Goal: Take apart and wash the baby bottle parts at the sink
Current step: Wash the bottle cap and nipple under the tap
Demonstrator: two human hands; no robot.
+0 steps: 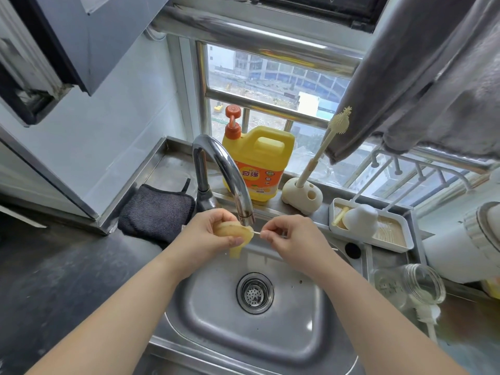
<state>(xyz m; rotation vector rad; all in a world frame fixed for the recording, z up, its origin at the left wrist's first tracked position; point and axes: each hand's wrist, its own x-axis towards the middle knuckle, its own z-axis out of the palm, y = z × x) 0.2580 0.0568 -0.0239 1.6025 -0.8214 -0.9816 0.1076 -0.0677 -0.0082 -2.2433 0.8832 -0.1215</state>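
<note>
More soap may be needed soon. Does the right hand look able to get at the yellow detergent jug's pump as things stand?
Probably not at once: the right hand pinches a thin brush, and the faucet arches partly in front of the detergent jug. The pump itself stands uncovered.

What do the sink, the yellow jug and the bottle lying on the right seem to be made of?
Sink: probably stainless steel with a brushed finish; it is grey and shows soft reflections.
Yellow jug: probably plastic, glossy and opaque, with a moulded handle and an orange pump.
Bottle: clear glass or hard plastic; the counter shows through it, and the picture cannot settle which.
</note>
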